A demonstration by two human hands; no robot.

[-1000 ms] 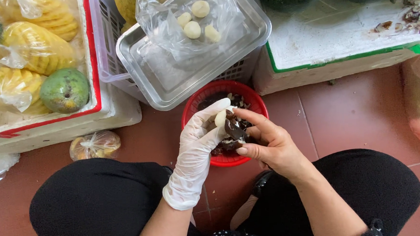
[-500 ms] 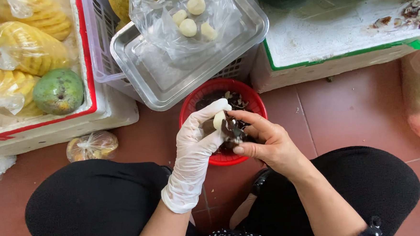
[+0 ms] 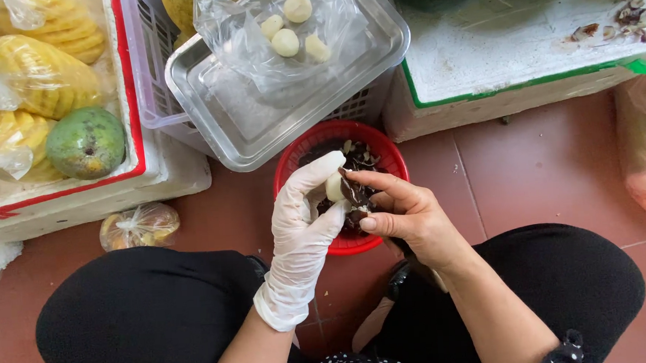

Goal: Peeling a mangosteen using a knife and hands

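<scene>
Now the bare right hand [image 3: 406, 218] has closed in, its grip pinching dark peel [image 3: 353, 194] against the pale fruit [image 3: 334, 187] the gloved left hand [image 3: 306, 219] holds.

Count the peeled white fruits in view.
5. Four lie in the clear bag on the steel tray. One is in the gloved left hand, half peeled. The bag may hide more.

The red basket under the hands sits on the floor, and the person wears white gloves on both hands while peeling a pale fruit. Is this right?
Not quite. The head view shows a white glove only on the left hand; the right hand is bare. The rest holds: the red basket sits on the floor, and the pale fruit is being peeled.
</scene>
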